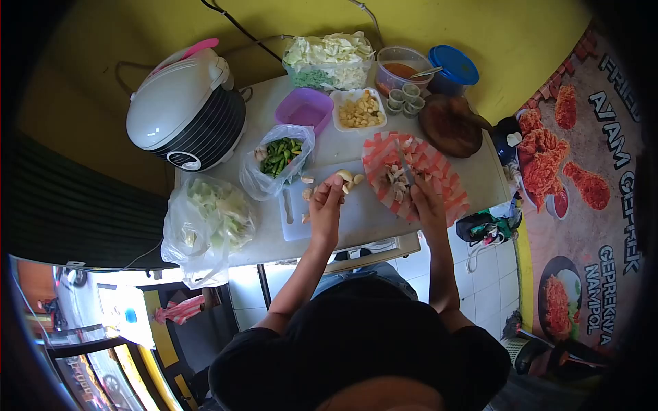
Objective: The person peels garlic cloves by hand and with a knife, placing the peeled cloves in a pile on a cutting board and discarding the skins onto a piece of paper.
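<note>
My left hand [327,200] rests on a white cutting board [356,212], fingers closed around a garlic clove, with loose garlic cloves [348,177] lying just beyond it. My right hand [423,198] grips a knife [404,164] whose blade points away over a red-and-white striped plastic sheet [439,171] that carries a pile of garlic skins [396,183]. The two hands are about a hand's width apart.
A white rice cooker [185,109] stands at the table's far left. Bags of green chillies [277,159] and cabbage [209,219], a purple bowl [305,108], a tray of peeled garlic [358,109], a cabbage tub [329,60], a sauce container [403,70] and a brown board [449,125] crowd the table.
</note>
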Demonstrator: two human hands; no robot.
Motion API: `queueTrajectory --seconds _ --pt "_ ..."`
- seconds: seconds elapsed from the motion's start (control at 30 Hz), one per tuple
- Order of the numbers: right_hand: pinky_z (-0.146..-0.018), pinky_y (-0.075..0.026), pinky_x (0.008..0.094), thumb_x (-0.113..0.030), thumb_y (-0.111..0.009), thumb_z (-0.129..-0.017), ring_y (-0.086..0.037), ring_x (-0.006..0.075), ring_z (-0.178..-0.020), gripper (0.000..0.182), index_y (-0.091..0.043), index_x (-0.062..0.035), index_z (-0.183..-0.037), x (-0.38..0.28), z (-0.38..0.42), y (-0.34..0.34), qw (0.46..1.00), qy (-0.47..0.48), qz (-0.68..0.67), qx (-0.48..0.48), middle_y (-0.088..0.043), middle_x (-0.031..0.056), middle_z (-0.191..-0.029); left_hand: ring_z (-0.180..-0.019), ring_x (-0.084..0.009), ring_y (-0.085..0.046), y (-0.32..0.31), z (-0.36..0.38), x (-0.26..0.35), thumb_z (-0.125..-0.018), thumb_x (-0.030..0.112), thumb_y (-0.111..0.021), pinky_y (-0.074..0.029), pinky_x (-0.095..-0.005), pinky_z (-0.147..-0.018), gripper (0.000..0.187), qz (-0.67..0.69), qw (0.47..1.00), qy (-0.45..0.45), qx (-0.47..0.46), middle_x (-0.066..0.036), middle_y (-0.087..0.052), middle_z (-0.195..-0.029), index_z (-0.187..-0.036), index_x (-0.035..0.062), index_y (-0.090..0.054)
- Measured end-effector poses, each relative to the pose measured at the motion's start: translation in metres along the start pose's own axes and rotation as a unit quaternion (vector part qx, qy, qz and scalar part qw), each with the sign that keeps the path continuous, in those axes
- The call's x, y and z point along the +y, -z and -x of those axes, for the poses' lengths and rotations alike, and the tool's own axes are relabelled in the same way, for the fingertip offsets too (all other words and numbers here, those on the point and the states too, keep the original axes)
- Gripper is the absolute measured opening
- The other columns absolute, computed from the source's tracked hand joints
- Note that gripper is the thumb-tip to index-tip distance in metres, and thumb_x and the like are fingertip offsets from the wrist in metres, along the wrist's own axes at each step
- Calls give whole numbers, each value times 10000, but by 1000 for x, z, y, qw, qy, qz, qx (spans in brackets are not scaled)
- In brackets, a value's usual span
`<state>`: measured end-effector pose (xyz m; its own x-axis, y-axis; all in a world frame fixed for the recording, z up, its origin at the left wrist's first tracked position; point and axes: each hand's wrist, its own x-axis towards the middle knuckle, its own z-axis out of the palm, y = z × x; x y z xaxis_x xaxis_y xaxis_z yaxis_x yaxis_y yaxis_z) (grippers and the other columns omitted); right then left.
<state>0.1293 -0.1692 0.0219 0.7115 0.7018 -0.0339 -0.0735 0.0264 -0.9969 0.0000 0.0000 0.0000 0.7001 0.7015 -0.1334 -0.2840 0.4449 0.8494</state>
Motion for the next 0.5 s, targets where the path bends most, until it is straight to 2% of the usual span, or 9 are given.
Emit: queueTrajectory --seconds 0.07,0.17,0.27,0.37,0.5 --pt "-670 -423 197 -168 -467 -941 -497 75 -729 377 -429 11 -1271 12 -10 4 990 88 59 97 -536 27 -822 -786 -65 -499 -10 6 10 -877 276 -601 -394 -218 -773 309 -47 999 -15 3 3 -619 -895 -1046 18 -610" --pt "-677 -427 205 -171 -465 -942 -504 79 -727 285 -462 23 -1152 23 -26 23 984 92 96 116 -548 41 -823 -779 -77 -502 -24 9 16 -896 224 -574 -403 -227 -765 238 -105 993 -50 14 -17 -618 -919 -1003 13 -595" --pt "-692 -432 219 -166 -460 -942 -507 85 -732 232 -455 5 -1097 23 -31 21 982 85 102 131 -558 56 -844 -799 -88 -513 -28 4 19 -916 164 -536 -407 -233 -770 176 -96 988 -106 -50 -31 -616 -943 -994 10 -567" --pt "-697 -426 219 -158 -462 -938 -508 86 -744 232 -441 -7 -1113 16 -30 3 966 104 146 188 -566 68 -847 -845 -95 -519 -29 1 16 -928 123 -501 -406 -238 -793 159 -99 982 -123 -104 -35 -604 -967 -1033 9 -533" --pt "-685 -412 219 -135 -476 -925 -503 79 -729 286 -436 -18 -1184 -17 -24 -18 994 102 47 11 -550 49 -792 -890 -91 -514 -31 -3 20 -923 105 -505 -402 -236 -818 147 -139 977 -104 -121 -27 -586 -967 -1040 17 -519"
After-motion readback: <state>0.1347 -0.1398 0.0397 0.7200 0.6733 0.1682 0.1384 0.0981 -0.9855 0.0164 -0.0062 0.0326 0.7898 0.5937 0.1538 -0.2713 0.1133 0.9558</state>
